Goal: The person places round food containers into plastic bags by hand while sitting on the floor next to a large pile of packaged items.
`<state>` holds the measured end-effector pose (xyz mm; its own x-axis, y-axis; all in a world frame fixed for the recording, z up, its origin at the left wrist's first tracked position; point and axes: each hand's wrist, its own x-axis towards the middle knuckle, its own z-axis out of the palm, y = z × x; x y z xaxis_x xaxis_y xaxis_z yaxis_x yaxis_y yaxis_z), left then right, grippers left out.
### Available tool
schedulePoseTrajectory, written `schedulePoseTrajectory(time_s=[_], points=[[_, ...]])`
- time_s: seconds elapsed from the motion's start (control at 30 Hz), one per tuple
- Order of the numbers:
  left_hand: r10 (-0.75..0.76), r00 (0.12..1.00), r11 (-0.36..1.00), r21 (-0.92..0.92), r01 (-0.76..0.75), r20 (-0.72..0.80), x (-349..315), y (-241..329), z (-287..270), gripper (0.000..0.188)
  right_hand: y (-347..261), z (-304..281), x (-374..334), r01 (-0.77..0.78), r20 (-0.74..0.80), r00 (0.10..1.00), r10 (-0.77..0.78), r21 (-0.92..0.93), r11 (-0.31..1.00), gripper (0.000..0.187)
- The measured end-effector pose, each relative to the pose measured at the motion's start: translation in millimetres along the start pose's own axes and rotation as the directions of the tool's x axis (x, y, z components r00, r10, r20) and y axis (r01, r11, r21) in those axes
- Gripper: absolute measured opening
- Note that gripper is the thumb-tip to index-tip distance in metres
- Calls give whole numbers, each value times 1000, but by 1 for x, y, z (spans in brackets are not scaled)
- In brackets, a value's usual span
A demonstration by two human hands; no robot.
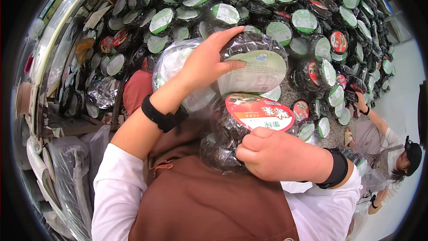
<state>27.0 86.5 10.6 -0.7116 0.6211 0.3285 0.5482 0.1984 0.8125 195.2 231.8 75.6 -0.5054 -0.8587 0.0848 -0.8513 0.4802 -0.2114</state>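
The red-lidded bowl (249,125) hides the right hand's fingers (252,145).

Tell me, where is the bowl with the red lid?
In the head view, the red-lidded bowl sits near the middle, held by the right hand, just below the green-lidded bowl that the left hand holds.
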Motion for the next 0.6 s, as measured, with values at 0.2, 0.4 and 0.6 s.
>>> schedulePoseTrajectory(time_s=[0.2, 0.4, 0.6], points=[[-45, 996, 986, -158, 56, 71, 14, -19, 1, 63, -2, -14, 14, 229, 174, 961, -217, -52, 972, 9], [-283, 954, 904, -305, 300, 99, 22, -32, 8, 54, -14, -1, 21, 269, 11, 963, -270, -117, 956, 8], [-325, 937, 887, -303, 348, 125, 30, -48, 13, 52, -25, -18, 18, 333, 82, 943, -324, -150, 931, 9]])
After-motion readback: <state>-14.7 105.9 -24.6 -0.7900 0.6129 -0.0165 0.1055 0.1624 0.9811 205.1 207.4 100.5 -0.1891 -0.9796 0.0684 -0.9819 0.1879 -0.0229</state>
